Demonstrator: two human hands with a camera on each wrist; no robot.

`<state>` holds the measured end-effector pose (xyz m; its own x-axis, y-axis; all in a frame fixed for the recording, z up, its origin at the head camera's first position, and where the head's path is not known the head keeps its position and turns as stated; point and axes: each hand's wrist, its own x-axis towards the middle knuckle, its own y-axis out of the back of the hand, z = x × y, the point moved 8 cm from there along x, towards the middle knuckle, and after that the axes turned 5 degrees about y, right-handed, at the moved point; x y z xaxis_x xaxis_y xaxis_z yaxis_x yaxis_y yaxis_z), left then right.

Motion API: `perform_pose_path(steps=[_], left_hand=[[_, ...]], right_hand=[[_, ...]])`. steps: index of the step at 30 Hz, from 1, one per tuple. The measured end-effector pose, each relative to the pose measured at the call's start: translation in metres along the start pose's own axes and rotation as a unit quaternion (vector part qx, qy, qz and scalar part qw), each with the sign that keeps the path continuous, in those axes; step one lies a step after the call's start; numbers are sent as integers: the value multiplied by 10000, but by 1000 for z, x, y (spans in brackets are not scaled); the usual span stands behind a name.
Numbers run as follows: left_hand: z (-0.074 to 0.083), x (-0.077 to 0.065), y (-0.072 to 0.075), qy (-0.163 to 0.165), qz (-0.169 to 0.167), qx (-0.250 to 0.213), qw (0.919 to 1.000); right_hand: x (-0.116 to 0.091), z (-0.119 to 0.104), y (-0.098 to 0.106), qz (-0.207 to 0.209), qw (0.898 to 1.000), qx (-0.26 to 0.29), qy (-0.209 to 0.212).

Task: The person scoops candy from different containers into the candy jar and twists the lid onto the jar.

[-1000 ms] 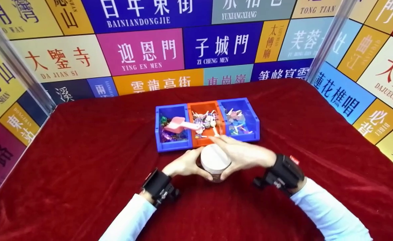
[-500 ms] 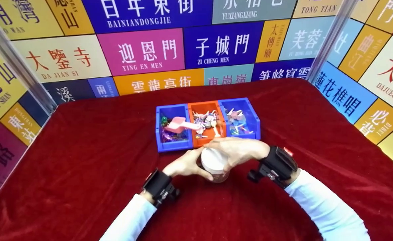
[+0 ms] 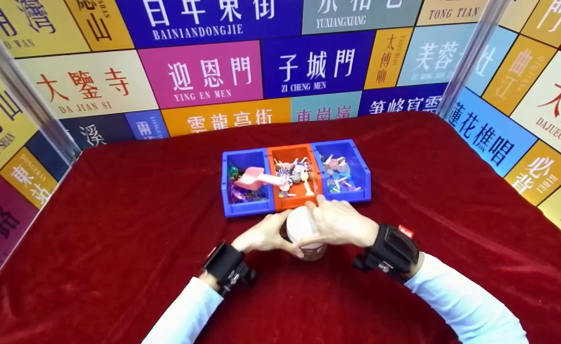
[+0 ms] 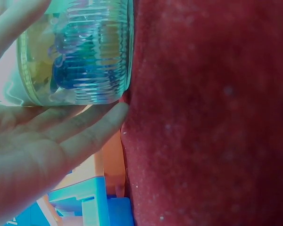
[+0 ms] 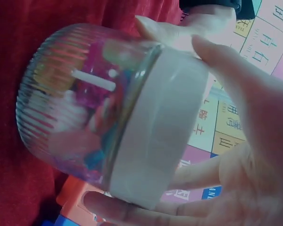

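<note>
A clear ribbed jar (image 5: 70,103) with a white lid (image 5: 155,127) stands upright on the red cloth, holding colourful small pieces and a short white stick. In the head view, my left hand (image 3: 263,235) curls around the left side of the jar, thumb in front. My right hand (image 3: 344,222) grips the lid from the right, its thumb across the front and fingers at the back. The left wrist view shows the fingers (image 4: 92,132) of my left hand along the ribbed jar wall. From the head view, the hands hide much of the jar body.
Just behind the jar sit joined bins: a left blue bin (image 3: 247,209) with shiny pieces, an orange bin (image 3: 290,204) with lollipops, and a right blue bin (image 3: 364,179) with small items. A pink scoop (image 3: 256,177) lies across the left bin. A lettered panel wall (image 3: 213,71) stands behind.
My right hand has shifted its hold around the lid, its thumb moving off to the right and then back across the front. My left hand and the jar have stayed in place.
</note>
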<state>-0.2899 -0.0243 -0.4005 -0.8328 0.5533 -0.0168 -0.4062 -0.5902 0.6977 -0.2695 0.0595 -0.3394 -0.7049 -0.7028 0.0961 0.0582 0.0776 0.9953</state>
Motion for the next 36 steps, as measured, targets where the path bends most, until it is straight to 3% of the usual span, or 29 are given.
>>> perform_pose_path(steps=[2,6,11,16,19,21,24,30,33,36], left_hand=[[1,0,0,-46,1,32,10000],[2,0,1,-161,2,17,9999],[1,0,1,-93,9,-7,10000],[0,1,1,-54,51,-37,10000],[-1,0,1,-7,47,-84,10000],[0,0,1,-13,44,-92,9999],[0,0,1,-89,53,-70,9999],[1,0,1,-208,58,143,9997],[1,0,1,-165,58,127,9998],[0,0,1,-122,67,9,9999]], right_hand=[[-1,1,1,-122,9997,208,46],[2,-1,6,-255,9923,960,739],[7,-1,4,-737,9646,1859,1718],[7,4,-7,-1262,9391,2489,2007],[8,3,-9,-1197,9340,2532,2219],[9,2,-8,-1057,9375,2411,2276],[9,2,-7,-777,9545,1999,2072],[5,8,-8,-120,9893,1054,1000],[1,7,-10,232,9962,628,549],[-3,3,-9,589,9971,222,421]])
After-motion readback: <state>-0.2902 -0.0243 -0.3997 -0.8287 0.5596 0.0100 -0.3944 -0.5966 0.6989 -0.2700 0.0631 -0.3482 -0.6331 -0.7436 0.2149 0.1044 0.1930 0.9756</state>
